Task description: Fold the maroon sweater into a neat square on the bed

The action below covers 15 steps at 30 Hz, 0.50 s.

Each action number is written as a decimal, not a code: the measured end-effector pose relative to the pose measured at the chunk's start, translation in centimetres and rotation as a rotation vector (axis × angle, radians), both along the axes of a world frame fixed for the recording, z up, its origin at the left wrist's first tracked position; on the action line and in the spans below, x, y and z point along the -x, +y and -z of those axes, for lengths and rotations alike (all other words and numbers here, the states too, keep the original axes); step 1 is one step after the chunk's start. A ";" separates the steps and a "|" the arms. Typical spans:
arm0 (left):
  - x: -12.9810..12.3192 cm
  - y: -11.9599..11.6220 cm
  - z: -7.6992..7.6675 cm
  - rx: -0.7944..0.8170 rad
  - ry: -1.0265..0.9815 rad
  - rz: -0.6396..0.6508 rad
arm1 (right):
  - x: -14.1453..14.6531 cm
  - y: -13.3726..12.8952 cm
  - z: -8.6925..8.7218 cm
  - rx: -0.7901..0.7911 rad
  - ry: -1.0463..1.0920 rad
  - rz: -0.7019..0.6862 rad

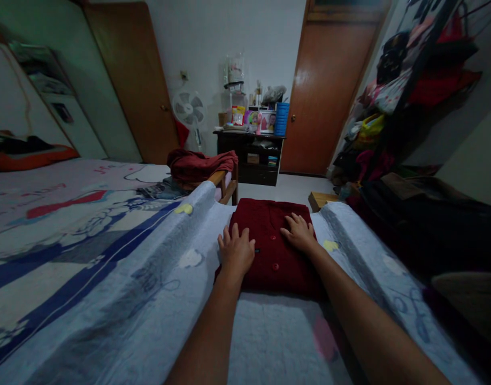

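A dark red buttoned garment (277, 278), folded into a rough square, lies on a light blue-grey patterned cloth (269, 331). Two red buttons show down its middle, with a small dark label beside them. My left hand (236, 250) rests flat on the garment's left side, fingers spread. On its upper right part lies my right hand (299, 233), palm down with the fingers stretched out. Neither hand grips anything.
A bed with a printed cover (89, 235) is on the left, with a dark red cloth (201, 164) at its far corner. Dark piled clothing (438, 214) lies on the right. A black cabinet (245, 171), a white fan (189, 109) and a wooden door (329, 91) stand at the back.
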<state>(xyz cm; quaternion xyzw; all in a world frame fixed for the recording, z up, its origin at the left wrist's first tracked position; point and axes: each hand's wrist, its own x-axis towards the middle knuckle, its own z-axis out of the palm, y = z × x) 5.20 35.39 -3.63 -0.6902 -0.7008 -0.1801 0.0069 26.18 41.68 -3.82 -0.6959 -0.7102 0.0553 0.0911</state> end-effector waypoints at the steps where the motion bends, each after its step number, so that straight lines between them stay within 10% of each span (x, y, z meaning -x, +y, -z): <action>1: 0.0 0.1 0.2 0.044 -0.032 -0.016 | 0.0 -0.5 0.0 -0.002 -0.008 0.002; 15: 3.6 1.0 -1.4 0.360 -0.261 -0.184 | -4.9 -5.0 0.2 -0.030 0.323 0.318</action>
